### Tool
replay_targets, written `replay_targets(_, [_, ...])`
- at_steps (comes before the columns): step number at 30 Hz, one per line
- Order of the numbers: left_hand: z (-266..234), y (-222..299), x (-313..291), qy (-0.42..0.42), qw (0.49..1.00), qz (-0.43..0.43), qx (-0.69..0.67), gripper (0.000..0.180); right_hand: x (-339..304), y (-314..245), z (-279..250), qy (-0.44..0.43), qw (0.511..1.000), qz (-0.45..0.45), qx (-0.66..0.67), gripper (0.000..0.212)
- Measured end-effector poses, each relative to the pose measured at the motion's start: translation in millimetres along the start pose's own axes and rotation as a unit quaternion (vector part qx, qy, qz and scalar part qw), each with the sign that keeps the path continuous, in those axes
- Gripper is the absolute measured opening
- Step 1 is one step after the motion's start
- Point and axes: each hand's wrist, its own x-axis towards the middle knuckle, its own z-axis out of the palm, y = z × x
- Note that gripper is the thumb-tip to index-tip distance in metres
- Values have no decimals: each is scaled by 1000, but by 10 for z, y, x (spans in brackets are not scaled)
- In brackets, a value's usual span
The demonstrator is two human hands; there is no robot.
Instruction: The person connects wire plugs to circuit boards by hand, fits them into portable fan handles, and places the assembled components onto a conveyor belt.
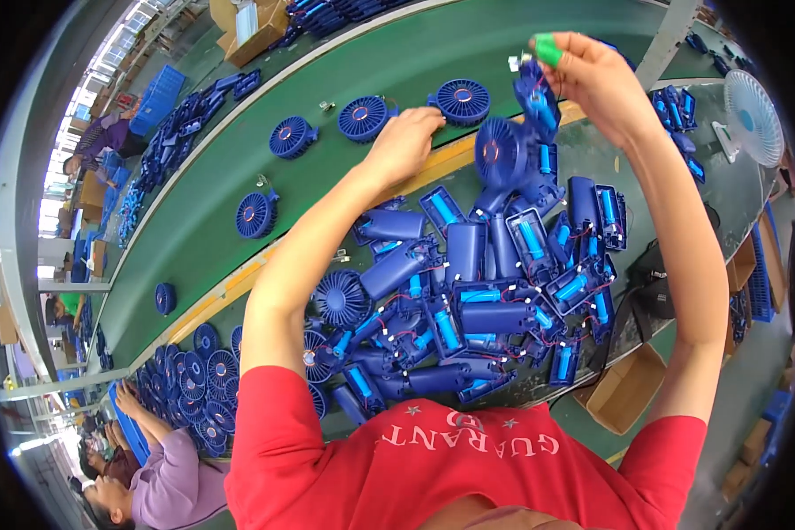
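My left hand (405, 143) reaches over the green conveyor belt with its fingers curled, beside a round blue fan head (462, 101). Its fingertips are partly hidden, so what they hold is unclear. At the upper right, my right hand (592, 78), green tape on one finger, is closed on an open blue handle half (536, 99). A light-blue battery, thin wires and a small white connector show on that part. Just below it, another fan head (501, 152) stands tilted by the pile. Below my hands lies a heap of blue handle halves (481, 252) with batteries and wires.
More fan heads (256, 215) sit spaced along the belt (212, 177); several crowd the bench at lower left. A yellow strip (238, 281) edges the belt. A white desk fan (751, 119) stands at right, above a cardboard box (623, 389). A co-worker (177, 477) sits at lower left.
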Motion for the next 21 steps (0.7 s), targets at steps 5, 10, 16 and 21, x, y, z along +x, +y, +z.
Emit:
replay_targets(5, [425,-400,707,-40,998,-46,-17,37,257,395,-471,14,957,-107,-270,40])
replay_targets(10, [613,-591,979,-75,992,-95,-21,43,-352,814,-587,-112,881,-72,-455,44])
replay_targets(16, [413,-280,764,-83,983,-146,-77,47,-1243,1028,-734,-130,815,13,-564,34])
replay_targets(21, [27,495,315,-1,757,-230,-611,43,-1344,872,-435,-46,890,-31,-452,32])
